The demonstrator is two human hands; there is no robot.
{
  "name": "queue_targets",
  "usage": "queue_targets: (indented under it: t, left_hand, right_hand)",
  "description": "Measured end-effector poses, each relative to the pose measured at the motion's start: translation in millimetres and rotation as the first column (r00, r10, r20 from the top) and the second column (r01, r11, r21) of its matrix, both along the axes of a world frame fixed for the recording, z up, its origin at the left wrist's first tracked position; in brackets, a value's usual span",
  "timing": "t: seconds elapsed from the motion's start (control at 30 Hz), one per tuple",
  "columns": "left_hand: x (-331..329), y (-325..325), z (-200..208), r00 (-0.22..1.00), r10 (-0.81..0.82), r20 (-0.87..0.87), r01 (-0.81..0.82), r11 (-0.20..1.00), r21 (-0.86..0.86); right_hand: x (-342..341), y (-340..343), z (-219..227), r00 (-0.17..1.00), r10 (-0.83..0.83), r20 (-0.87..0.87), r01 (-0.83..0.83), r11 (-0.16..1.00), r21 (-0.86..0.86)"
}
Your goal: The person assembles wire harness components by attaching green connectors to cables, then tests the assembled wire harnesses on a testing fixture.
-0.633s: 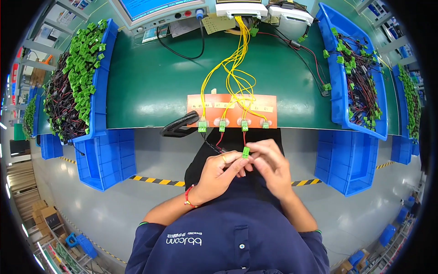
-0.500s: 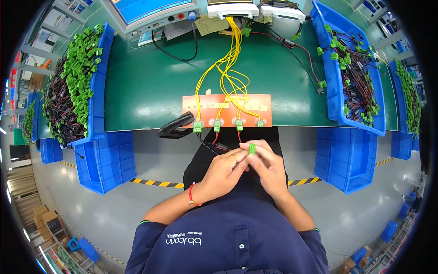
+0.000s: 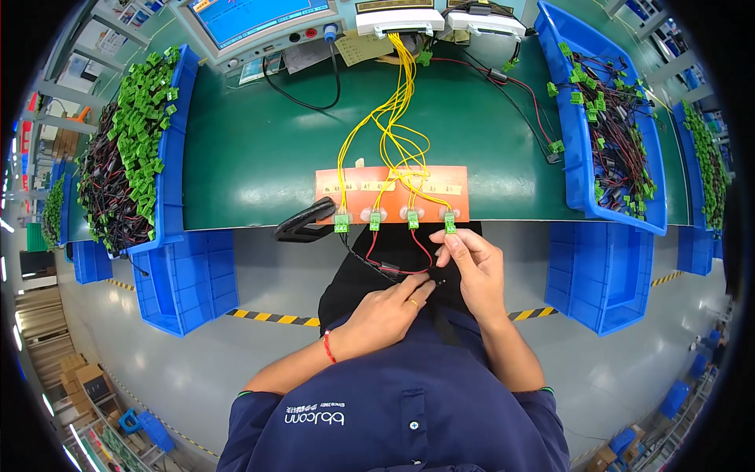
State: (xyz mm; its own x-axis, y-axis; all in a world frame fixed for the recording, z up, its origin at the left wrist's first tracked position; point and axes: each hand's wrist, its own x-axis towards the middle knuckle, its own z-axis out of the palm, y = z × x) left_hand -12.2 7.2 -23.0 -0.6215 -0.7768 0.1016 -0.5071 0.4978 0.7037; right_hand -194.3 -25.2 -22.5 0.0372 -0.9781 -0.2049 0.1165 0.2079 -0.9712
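Note:
My right hand (image 3: 478,271) pinches a green terminal plug (image 3: 450,226) with thumb and forefinger, against the rightmost connector on the orange board (image 3: 326,179). Three other green plugs hang from the board's front edge, at the left (image 3: 341,224), the middle left (image 3: 375,221) and the middle right (image 3: 413,221). Red and black wires run down from these, with a dark inline holder (image 3: 388,268) on the red loop. My left hand (image 3: 389,311) is low over my lap, fingers closed around the black cable (image 3: 359,253); its fingertips partly hide the cable.
Yellow wires (image 3: 393,110) lead from the board to a white unit (image 3: 399,22). A black clip-like tool (image 3: 307,220) lies at the table edge. Blue bins of wired green plugs stand left (image 3: 174,149) and right (image 3: 578,149); a monitor (image 3: 259,23) is behind.
My right hand has moved up from beside my left hand, bringing the green plug to the rightmost connector. My left hand has dropped slightly toward my lap.

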Motion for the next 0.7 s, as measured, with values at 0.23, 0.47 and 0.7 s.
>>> queue_targets:
  t: [0.23,0.47,0.7]
  left_hand:
    - [-1.4,-6.3,-16.7,0.885,-0.053,0.463,0.106,0.99,-0.09]
    - [24.9,-8.3,-25.1,0.848,-0.05,0.528,0.068,0.998,-0.015]
    - [29.1,-16.9,5.0,0.969,0.216,-0.117,-0.113,0.813,0.571]
  right_hand:
    - [-5.2,-7.5,-23.4,0.996,0.066,-0.064,-0.067,0.998,-0.017]
    - [-19.1,23.9,-30.4,0.709,0.409,-0.575,-0.553,0.828,-0.093]
    - [-32.3,19.8,-10.2,0.744,0.661,-0.097,-0.661,0.749,0.039]
